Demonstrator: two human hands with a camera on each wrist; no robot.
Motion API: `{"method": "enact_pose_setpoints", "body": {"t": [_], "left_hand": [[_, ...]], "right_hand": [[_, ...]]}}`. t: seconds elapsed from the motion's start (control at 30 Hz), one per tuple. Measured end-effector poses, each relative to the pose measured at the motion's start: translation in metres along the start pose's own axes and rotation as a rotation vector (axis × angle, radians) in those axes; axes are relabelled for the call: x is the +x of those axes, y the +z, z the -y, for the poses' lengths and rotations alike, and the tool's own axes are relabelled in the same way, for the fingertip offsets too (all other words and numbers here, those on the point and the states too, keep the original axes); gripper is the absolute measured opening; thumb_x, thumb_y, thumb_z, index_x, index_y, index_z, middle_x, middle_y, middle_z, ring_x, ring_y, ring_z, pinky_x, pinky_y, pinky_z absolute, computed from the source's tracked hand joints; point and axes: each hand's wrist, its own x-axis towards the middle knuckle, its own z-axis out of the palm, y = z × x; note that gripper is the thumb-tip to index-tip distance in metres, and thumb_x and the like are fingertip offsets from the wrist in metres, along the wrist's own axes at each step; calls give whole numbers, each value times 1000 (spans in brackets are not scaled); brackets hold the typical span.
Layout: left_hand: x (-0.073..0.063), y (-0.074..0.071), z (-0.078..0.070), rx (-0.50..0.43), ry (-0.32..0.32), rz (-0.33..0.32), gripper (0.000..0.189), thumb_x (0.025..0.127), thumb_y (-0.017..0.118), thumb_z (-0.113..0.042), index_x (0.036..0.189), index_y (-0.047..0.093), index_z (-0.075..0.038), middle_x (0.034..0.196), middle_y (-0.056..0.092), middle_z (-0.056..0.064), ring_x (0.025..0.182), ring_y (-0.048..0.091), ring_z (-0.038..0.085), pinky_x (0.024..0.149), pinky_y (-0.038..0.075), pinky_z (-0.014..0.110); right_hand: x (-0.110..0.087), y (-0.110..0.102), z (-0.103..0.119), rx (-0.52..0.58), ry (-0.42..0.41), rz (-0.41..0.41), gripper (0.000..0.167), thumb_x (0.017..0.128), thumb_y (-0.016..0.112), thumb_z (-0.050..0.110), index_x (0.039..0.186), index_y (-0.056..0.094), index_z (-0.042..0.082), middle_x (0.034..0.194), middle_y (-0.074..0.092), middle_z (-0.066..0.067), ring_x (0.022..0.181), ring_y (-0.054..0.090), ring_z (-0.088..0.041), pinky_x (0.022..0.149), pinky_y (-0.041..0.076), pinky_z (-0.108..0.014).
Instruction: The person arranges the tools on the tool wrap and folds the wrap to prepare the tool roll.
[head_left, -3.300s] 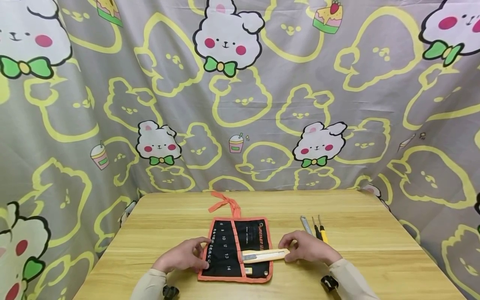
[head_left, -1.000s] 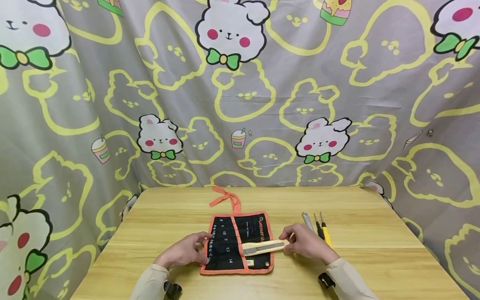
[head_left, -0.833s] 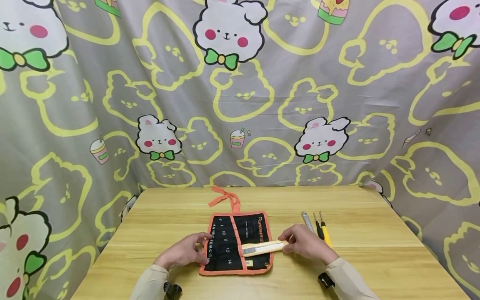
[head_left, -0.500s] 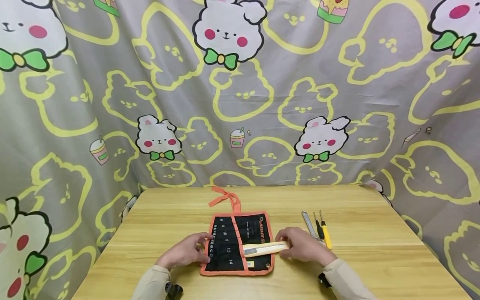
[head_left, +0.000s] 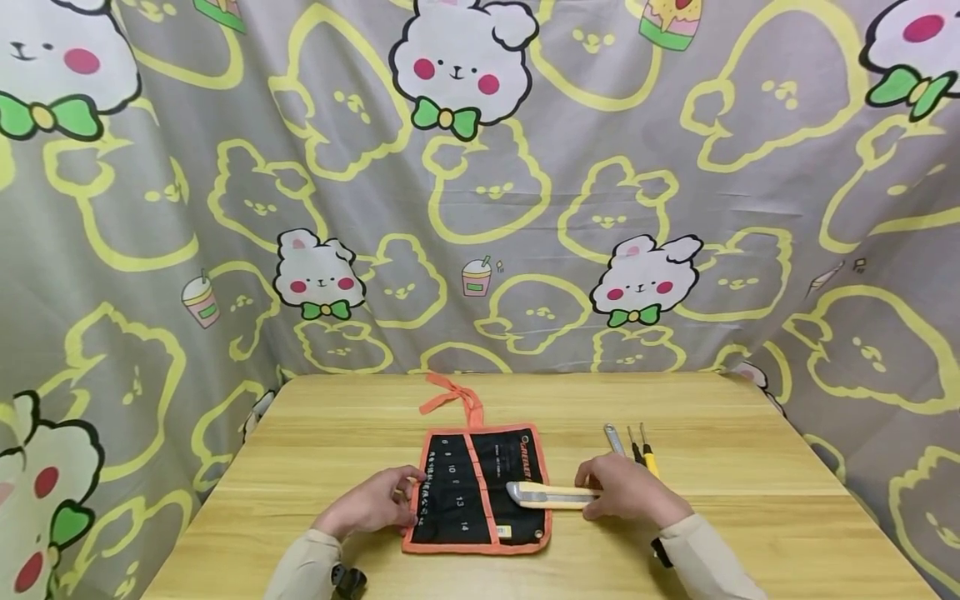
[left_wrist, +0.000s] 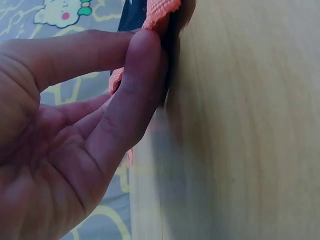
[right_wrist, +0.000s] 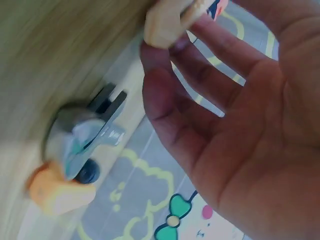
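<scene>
Table (head_left: pixel 247 467) with room at left; left hand (head_left: pixel 371 502), thumb and finger pinching left edge of pouch (head_left: pixel 442 533); knife (head_left: pixel 553 496) overlapping its right edge, butt pinched in curled fingers of right hand (head_left: pixel 633 492); tools (head_left: pixel 650 461) just behind, more table beyond.

My work spot, a wood-grain table (head_left: pixel 337 442) with gray bunny curtains (head_left: pixel 480 225) round three sides, a tool roll (head_left: pixel 442 500) and box cutter (head_left: pixel 551 497) near me, home or workshop, I can't tell
</scene>
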Motion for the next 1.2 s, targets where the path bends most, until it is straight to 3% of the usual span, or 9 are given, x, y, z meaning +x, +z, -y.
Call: {"method": "enact_pose_setpoints", "body": {"t": [0.1,0.2,0.33,0.47,0.67,0.77,0.87,1.03,1.2], "left_hand": [[-1,-1,0,-7,-4,2,62,79,73,15,138,53,4,98,57,11,71,60,19,64,61,36],[-2,-1,0,-2,-3,2,63,79,74,14,138,53,3,98,56,11,71,59,18,64,60,35],[-2,-1,1,-18,9,10,64,78,74,15,138,52,5,96,56,11,71,58,18,63,59,34],[-1,-1,2,-31,27,22,64,79,74,15,138,52,5,96,56,11,72,59,17,63,59,32],[0,-2,3,-56,27,36,65,78,72,16,139,51,5,96,56,11,72,59,18,64,59,33],[0,-2,4,-56,26,35,66,78,72,17,139,51,5,96,56,11,72,59,18,64,60,34],[0,-2,4,-49,26,33,66,78,71,18,139,51,5,96,56,12,71,59,18,64,60,34],[0,-2,4,-60,23,39,65,78,71,18,139,51,5,95,56,12,71,59,18,64,60,34],[0,-4,4,-62,21,44,66,78,70,18,139,51,5,95,57,12,70,60,18,65,61,35]], "right_hand": [[3,0,10,-37,17,40,42,75,91,27,108,73,8,83,64,4,72,53,-9,64,49,-32],[12,1,25,-122,-40,37,49,78,90,32,118,71,10,97,68,0,80,61,-13,70,55,-36],[32,6,41,-258,-327,8,40,89,80,22,128,69,18,119,66,0,98,66,-14,80,59,-32],[46,13,43,-413,-616,-15,41,93,74,7,128,70,29,126,63,5,108,65,-12,87,59,-30],[47,14,35,-661,-782,24,52,97,67,11,141,60,38,140,57,3,118,63,-16,89,59,-30],[44,9,30,-712,-762,70,52,94,72,14,139,62,40,138,58,3,114,63,-12,81,58,-27],[39,2,23,-696,-669,111,44,86,82,27,127,69,39,131,62,5,106,63,-10,79,57,-27],[26,-5,5,-480,-457,160,38,72,90,38,104,72,29,102,64,15,84,56,-2,75,54,-24],[8,-10,-13,-226,-322,172,37,75,86,49,92,66,23,82,52,17,69,43,2,62,42,-17]]}}
